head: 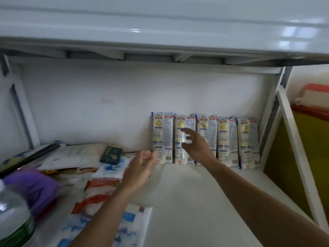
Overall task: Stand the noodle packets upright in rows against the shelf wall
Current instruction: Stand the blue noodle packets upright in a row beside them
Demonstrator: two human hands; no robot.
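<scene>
White shelving frames the scene. Five noodle packets (206, 123) stand upright on the lower shelf (187, 193) in one row, side by side, with their backs against the shelf wall (89, 107) toward its right end. The rightmost packet (248, 139) stands near the shelf's right upright.

The left hand (140, 168) hovers low at the left end of the row. Its grip is apart, with the fingers loosely bent and nothing in them. The fingertips lie just beside the lower corner of the leftmost packet (162, 132); I cannot tell whether they touch it. The right hand (196, 146) is raised in front of the second and third packets. Its grip is also apart, with the fingers spread and blurred, and it holds nothing. Whether it touches a wrapper cannot be told.

Left of the row, more packets lie flat in a loose heap. Pale ones lie near the wall, red-and-white ones (99, 191) nearer the front, and a blue-and-white bag (130, 221) at the front edge. A small dark green box (111, 154) rests on top of the heap. A purple bag (33, 188) lies further left, with a clear plastic bottle (12, 214) in the lower left corner. Another white shelf (160, 24) runs overhead, and a yellow panel (308, 157) shows beyond the right upright.
</scene>
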